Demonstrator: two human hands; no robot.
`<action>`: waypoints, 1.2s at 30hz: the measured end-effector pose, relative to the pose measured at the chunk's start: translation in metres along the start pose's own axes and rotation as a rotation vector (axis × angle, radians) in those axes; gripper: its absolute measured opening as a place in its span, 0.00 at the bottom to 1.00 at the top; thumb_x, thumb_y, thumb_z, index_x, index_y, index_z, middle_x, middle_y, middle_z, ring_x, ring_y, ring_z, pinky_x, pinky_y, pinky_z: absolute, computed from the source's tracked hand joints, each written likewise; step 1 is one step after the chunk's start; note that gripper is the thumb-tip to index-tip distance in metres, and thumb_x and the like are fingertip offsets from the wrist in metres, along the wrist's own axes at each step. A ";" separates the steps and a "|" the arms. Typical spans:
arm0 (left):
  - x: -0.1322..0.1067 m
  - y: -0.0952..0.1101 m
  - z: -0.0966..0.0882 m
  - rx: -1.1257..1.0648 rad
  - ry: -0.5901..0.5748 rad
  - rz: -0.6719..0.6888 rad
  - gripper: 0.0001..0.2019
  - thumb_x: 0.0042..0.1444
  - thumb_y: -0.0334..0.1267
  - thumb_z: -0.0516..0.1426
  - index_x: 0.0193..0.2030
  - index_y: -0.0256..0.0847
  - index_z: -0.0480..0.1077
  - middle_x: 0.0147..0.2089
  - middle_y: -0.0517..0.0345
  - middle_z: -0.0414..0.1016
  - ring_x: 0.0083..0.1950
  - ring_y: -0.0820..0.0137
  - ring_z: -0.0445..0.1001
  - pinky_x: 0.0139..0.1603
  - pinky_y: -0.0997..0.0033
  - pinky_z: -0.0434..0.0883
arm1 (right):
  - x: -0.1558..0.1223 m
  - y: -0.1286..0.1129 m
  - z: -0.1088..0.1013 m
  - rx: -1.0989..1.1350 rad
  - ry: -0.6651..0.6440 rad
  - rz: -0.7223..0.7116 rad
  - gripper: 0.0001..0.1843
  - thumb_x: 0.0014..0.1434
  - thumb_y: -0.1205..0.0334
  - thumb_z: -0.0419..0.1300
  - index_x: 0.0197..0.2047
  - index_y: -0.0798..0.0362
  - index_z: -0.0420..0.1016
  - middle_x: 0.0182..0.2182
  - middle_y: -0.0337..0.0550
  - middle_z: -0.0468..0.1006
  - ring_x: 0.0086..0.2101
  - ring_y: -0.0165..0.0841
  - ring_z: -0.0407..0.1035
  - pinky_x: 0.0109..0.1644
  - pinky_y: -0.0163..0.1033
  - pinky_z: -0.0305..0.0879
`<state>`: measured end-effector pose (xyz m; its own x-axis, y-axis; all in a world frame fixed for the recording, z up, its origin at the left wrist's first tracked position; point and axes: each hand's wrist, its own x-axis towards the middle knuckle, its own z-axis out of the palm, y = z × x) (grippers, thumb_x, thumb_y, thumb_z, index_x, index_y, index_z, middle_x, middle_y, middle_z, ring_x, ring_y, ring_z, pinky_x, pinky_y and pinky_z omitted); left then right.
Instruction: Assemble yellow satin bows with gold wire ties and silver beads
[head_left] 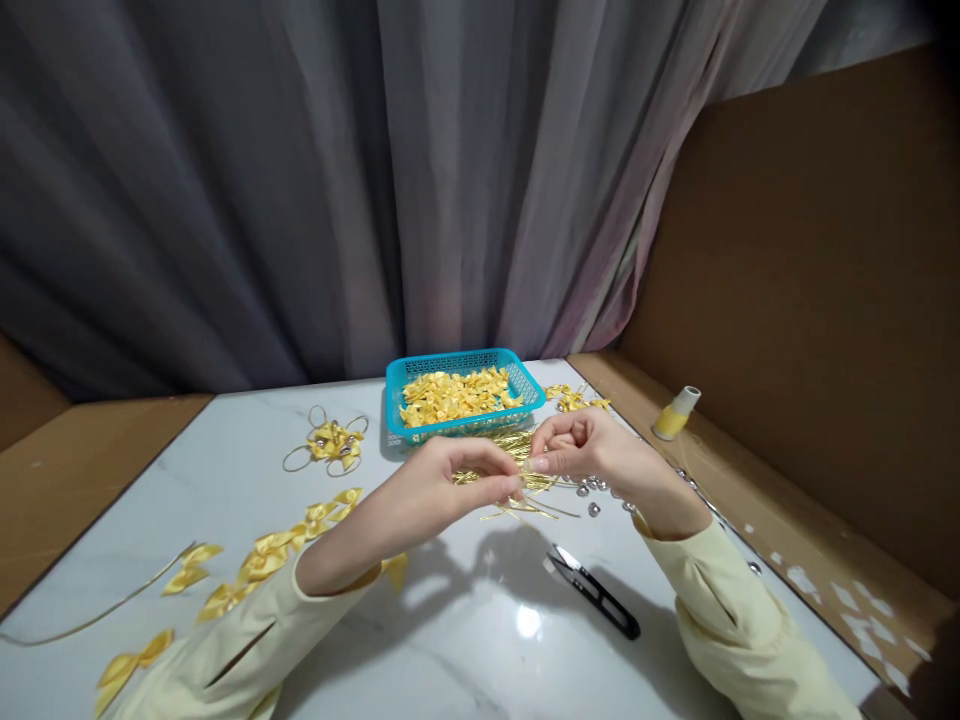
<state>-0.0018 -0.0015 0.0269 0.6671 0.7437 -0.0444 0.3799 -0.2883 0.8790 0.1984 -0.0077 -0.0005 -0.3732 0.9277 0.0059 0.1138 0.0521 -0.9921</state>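
Okay, a thin gold strand (524, 469) sits at the fingertips, mid-view over the white marble-look table (450, 665); too little shows to fix its long axis. Behind it, the pile of gold strands (511, 441) lies with its long axis mostly left-right; a few loose ends fan right and toward the wearer.

Left hand (435, 482) reaches in from lower left, back up, thumb under bent fingers, pinching. Right hand (601, 457) comes from lower right, fingers curled, thumb and forefinger closed on the same strand. Pinches nearly meet.

Counts: one blue basket (393, 400) heaped with yellow satin bows (457, 395), too many to count; one pair of black-handled thread snips (586, 580), blades pointing away and left; one cone of yellow thread (676, 413); one gold cord (150, 583), curving, at far left; two bow clusters, left (334, 442) and right (574, 398) of the basket. Silver beads (594, 509) near right wrist, partly hidden, total unclear. More bows run diagonally past left forearm.
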 end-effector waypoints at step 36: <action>0.001 0.003 0.002 -0.186 -0.075 -0.173 0.13 0.48 0.47 0.59 0.32 0.38 0.74 0.16 0.69 0.49 0.18 0.79 0.44 0.19 0.75 0.42 | -0.002 -0.001 0.002 0.040 -0.034 -0.003 0.11 0.44 0.58 0.67 0.24 0.55 0.71 0.12 0.26 0.49 0.16 0.20 0.41 0.19 0.34 0.36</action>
<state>0.0007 -0.0027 0.0285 0.6510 0.7232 -0.2305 0.3727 -0.0400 0.9271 0.1968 -0.0107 0.0006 -0.4048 0.9144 0.0057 0.0754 0.0396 -0.9964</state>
